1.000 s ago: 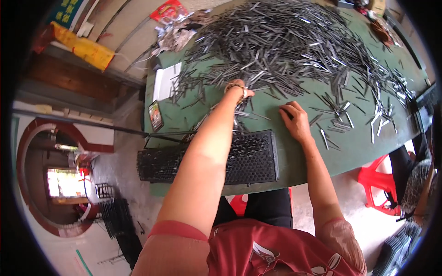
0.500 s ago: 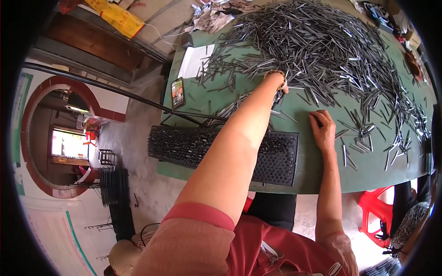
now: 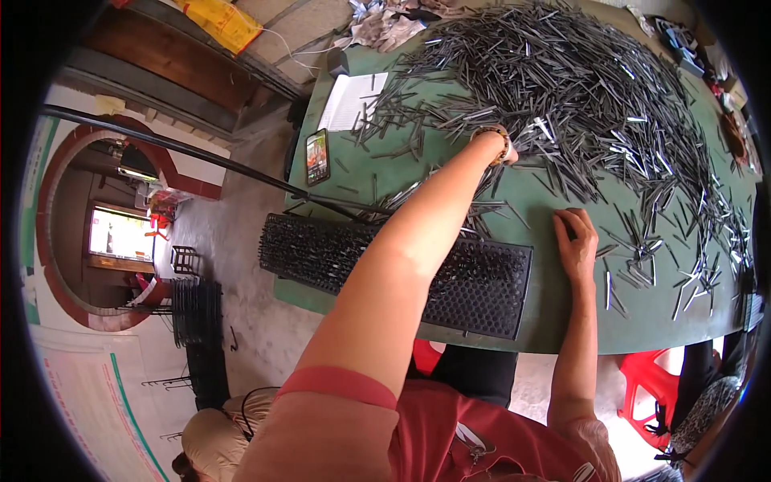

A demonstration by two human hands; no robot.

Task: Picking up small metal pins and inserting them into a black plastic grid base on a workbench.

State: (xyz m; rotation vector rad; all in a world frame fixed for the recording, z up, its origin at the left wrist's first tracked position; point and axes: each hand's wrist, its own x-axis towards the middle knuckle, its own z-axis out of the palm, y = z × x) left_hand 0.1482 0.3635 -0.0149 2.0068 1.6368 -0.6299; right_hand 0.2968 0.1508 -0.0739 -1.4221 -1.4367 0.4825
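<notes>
My left arm stretches across the table to the near edge of a large heap of thin dark sticks (image 3: pixel 546 72). My left hand (image 3: pixel 507 151), with a beaded bracelet at the wrist, is down among the sticks; its fingers are mostly hidden. My right hand (image 3: pixel 578 245) rests on the green table (image 3: pixel 554 313), right of a black perforated tray (image 3: pixel 482 309). Its fingers are loosely bent, with a gap between thumb and forefinger, and I see nothing in it. Beneath my left forearm lies the tray, its left part filled with upright sticks and its right end showing bare holes.
A phone (image 3: pixel 318 158) and a lined paper sheet (image 3: pixel 349 100) lie at the table's left. Loose sticks (image 3: pixel 642 253) are scattered to the right. A black bar (image 3: pixel 201 161) slants in from the left. A red stool (image 3: pixel 642 394) stands at the lower right, beside another person (image 3: pixel 711 394).
My left hand has shifted slightly right along the heap's near edge. My right hand stays on the table in about the same pose. The whole view has tilted a little.
</notes>
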